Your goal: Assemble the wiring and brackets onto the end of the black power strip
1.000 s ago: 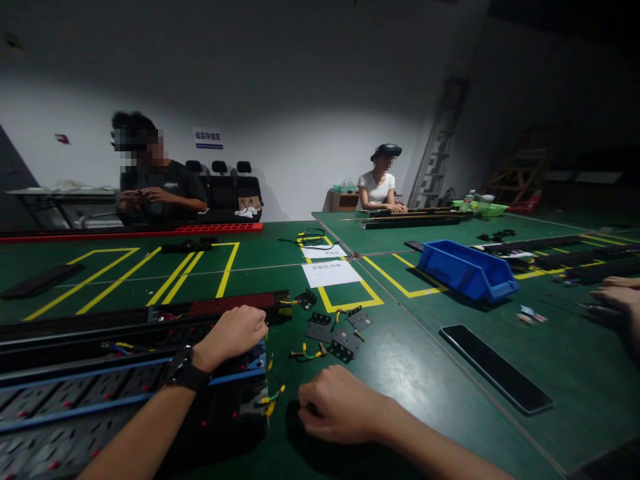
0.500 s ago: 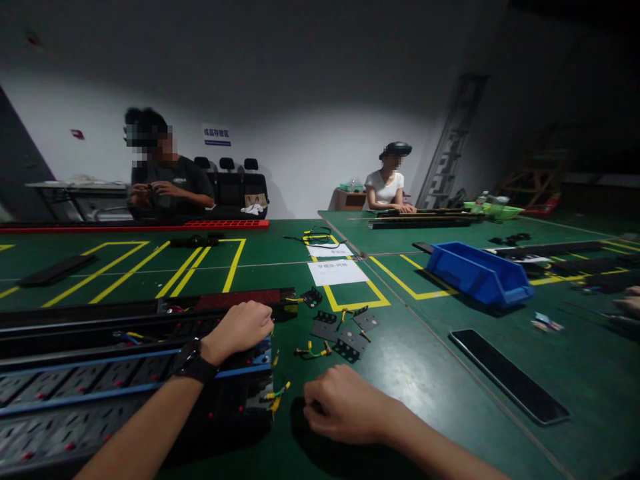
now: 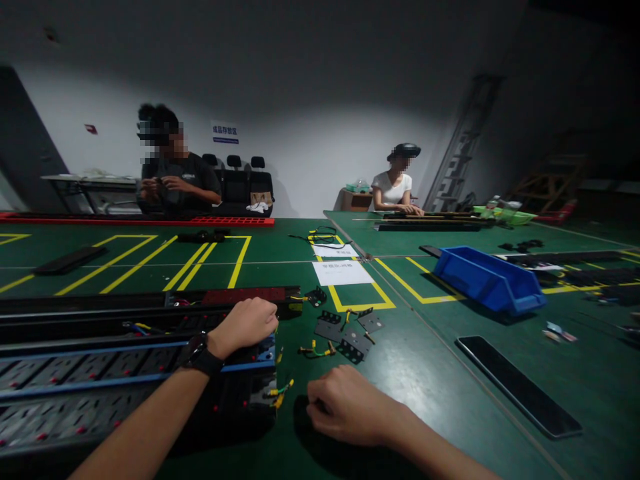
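My left hand [image 3: 246,327] rests with curled fingers on the right end of long black rails [image 3: 165,393] with blue strips; whatever its fingers hold is hidden. Right of the rails, my right hand [image 3: 350,405] is closed in a loose fist above the green table, its fingertips tucked out of sight. Black perforated brackets [image 3: 354,345] lie just beyond it, beside a short green-yellow wire [image 3: 315,349]. Another wire with yellow ends [image 3: 283,392] sticks out from the rail end between my hands.
A blue bin [image 3: 487,280] and a black phone [image 3: 517,385] are on the right. White paper labels [image 3: 341,273] lie beyond the brackets. Two people [image 3: 177,180] [image 3: 395,190] sit across the table; a long red rail [image 3: 233,221] lies along the far left edge.
The view has turned slightly left, so most things appear shifted right. Both my hands keep nearly the same pose and place.
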A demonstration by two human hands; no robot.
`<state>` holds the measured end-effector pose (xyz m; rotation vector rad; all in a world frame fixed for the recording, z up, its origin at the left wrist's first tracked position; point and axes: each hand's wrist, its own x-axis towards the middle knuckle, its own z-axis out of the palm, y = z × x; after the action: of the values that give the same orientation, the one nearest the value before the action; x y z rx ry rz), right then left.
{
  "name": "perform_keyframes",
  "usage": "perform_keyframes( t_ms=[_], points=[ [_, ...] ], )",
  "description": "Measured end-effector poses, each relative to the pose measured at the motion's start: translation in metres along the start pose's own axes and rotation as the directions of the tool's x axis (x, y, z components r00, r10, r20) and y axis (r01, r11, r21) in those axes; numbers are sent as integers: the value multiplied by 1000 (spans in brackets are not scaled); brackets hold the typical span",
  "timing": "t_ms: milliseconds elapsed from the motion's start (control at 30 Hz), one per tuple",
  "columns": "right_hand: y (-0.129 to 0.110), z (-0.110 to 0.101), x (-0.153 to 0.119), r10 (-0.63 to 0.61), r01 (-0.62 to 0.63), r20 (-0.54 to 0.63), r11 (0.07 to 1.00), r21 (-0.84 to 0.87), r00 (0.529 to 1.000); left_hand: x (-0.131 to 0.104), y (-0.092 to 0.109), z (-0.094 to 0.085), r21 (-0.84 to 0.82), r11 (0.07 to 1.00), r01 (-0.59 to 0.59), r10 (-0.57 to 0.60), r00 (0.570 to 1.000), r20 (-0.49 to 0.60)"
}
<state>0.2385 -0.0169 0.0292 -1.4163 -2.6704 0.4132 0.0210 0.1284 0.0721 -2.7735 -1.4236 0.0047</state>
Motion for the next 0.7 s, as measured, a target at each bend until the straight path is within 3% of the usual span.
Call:
perform_keyframes(
  t_ms=[700],
  points=[
    [0,0,1,-4,4,-8,1000,-16,1000,1,-1,0,2,1000,-9,9,1000,-8]
  ],
)
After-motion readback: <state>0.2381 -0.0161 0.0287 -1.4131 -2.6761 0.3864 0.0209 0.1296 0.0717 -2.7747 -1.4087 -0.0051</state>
